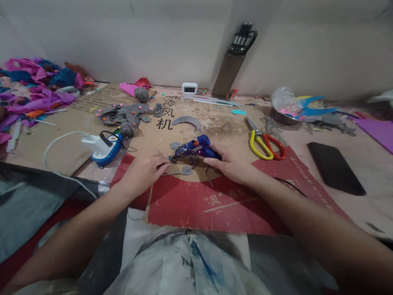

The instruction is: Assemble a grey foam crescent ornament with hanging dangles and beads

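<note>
My right hand (222, 157) is wrapped round the handle of a blue hot glue gun (196, 145), whose small red light is lit. The gun's nozzle points left, towards my left hand (152, 164). My left fingers are pinched together at grey yarn (172, 159) beside the nozzle; its exact shape there is too small to make out. Below the gun lies a grey leaf-shaped piece (186, 170), with a strand running towards my left fingertips. Another small grey piece (175, 145) sits just behind the nozzle. A grey crescent (186, 120) rests on the cardboard further back.
Yellow-and-red-handled scissors (260, 143) and a black phone (336, 168) lie on the right. A blue power socket (107, 151) with a white plug stands left. Behind are grey yarn balls (141, 94), a tall bottle (230, 69), a small clock (189, 88) and a metal bowl (284, 118).
</note>
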The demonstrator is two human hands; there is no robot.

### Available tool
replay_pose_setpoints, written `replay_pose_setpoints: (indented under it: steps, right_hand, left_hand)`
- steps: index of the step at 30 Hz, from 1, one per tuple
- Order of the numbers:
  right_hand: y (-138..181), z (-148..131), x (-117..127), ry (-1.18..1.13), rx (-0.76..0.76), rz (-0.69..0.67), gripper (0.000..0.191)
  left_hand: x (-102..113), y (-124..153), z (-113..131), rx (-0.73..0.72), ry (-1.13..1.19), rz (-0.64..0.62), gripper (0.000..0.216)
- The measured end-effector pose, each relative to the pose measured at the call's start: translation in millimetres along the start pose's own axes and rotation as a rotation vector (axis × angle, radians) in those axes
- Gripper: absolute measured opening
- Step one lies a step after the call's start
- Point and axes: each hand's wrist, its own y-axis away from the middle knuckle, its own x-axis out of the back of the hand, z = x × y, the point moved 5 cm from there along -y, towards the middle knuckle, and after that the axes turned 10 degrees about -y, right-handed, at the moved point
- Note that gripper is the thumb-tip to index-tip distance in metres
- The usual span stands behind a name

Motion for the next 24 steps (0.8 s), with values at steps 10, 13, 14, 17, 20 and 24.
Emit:
replay_pose_setpoints:
  steps: [10,13,14,17,20,24]
  right_hand:
    - [0,12,5,-0.173,-0.233,0.011,0.031]
    - [3,10,8,-0.237,-0.276,0.019,0.03]
    - [4,10,9,-0.257,-0.286,0.025,0.03]
    - [5,6,11,-0.292,-0.287,0.029,0.029]
    - [4,-1,12,-0.263,-0.215,0.048,0.029]
    - [3,-1,6,-0.271,-0.197,0.034,0.032]
  left_hand:
    - [-1,0,-2,0.004,-0.023,-0.002,0.018]
    - [-1,0,-2,0.015,0.006,-0.01,0.017]
    - [-1,0,-2,0.02,0.012,-0.01,0.017]
    - [-1,0,-1,0.021,0.018,-0.007,0.017]
    - [0,0,0,0.011,0.007,-0.003,0.017]
    - [0,-1,0,0.017,0.007,-0.006,0.018]
